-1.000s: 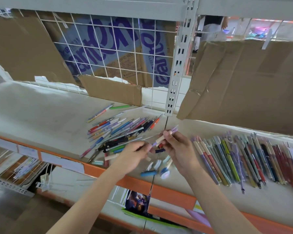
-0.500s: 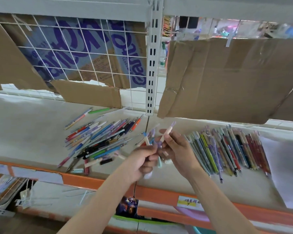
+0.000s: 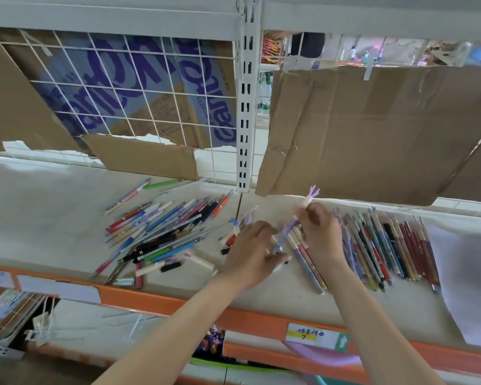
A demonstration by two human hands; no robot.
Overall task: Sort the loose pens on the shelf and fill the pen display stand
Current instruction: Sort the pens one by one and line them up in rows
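our left hand (image 3: 252,250) pinching a purple pen (image 3: 285,236), our right hand (image 3: 321,232) gripping a cream pen with a purple topper (image 3: 308,200) — both above the shelf (image 3: 53,215), loose pens (image 3: 156,229) heaped left, sorted row (image 3: 383,245) right

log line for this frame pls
left hand: grips purple pen | right hand: pinches cream pen | loose pile left | sorted row right

Loose pens (image 3: 161,232) left on the shelf (image 3: 39,207) — sorted row (image 3: 386,251) right — hands (image 3: 286,245) between
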